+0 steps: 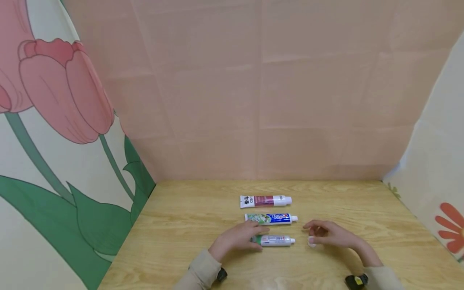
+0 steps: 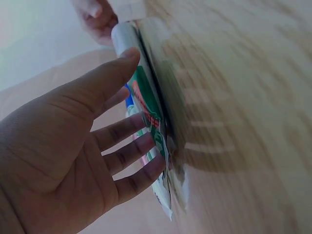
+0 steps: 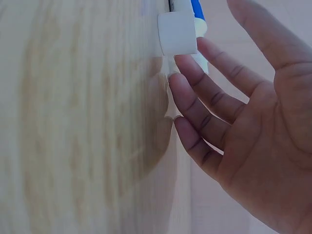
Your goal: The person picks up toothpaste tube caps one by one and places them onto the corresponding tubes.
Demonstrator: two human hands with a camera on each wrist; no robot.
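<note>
Three toothpaste tubes lie in a column on the wooden table: a white and dark pink tube [image 1: 263,201] at the back, a blue and green tube [image 1: 277,218] in the middle, a silver and green tube [image 1: 277,241] in front. My left hand [image 1: 241,237] spans the front tube's flat tail. In the left wrist view its thumb overlaps the green print [image 2: 146,100], with the fingers spread along the far side. Beside the front tube's nozzle end is a small white cap-like piece [image 3: 178,33]. The fingertips of my right hand [image 1: 333,234] are right at it, thumb raised apart.
The light wooden table [image 1: 181,225] reaches back to a pink cloth backdrop [image 1: 217,100]. A tulip-printed panel [image 1: 65,161] stands along the left edge, and a pale panel with a red flower [image 1: 451,227] along the right.
</note>
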